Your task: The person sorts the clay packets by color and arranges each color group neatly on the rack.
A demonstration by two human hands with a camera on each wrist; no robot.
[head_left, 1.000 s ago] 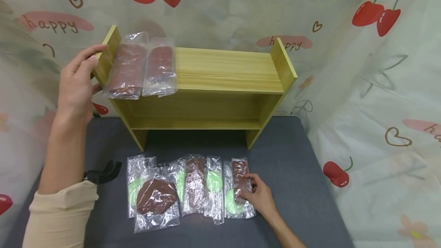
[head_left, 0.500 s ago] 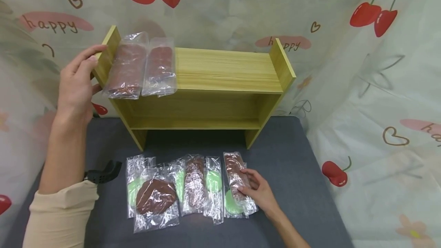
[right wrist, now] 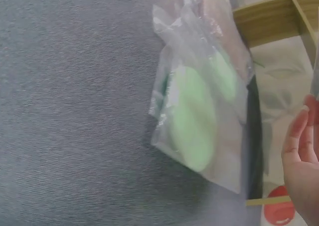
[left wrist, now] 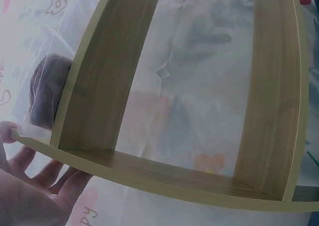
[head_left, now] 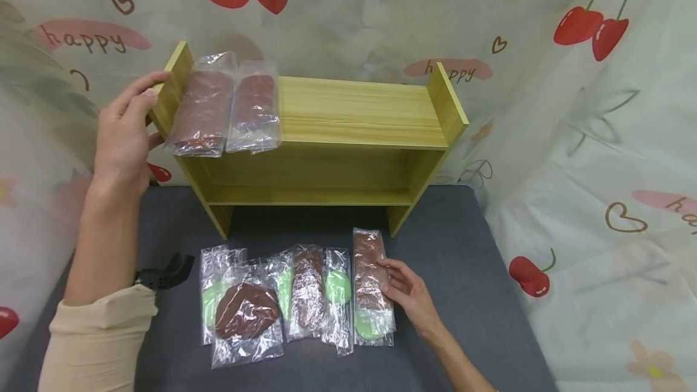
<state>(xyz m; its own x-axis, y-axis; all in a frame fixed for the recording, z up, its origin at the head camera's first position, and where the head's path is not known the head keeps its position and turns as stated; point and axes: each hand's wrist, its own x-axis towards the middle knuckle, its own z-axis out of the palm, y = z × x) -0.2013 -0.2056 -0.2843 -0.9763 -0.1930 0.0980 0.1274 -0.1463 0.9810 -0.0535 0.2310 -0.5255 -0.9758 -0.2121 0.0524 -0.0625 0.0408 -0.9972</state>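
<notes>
My left hand grips the left side panel of a small wooden shelf; in the left wrist view its fingers curl around the panel's edge. With thumb and fingers my right hand pinches the right edge of a clear plastic bag holding a long brown strip. This bag overlaps another clear bag with a green round piece on the table. In the right wrist view, the right hand shows at the right edge, beside the green piece in its bag.
Two bags with brown pieces lie at the left of the shelf's top board. Several more bags line the dark table, including one with a wide brown piece and another with a brown strip. A printed curtain hangs behind.
My right hand has shifted the brown strip's bag left and up from over the green piece's bag, tilting it and then straightening it. My left hand stays on the shelf panel.
</notes>
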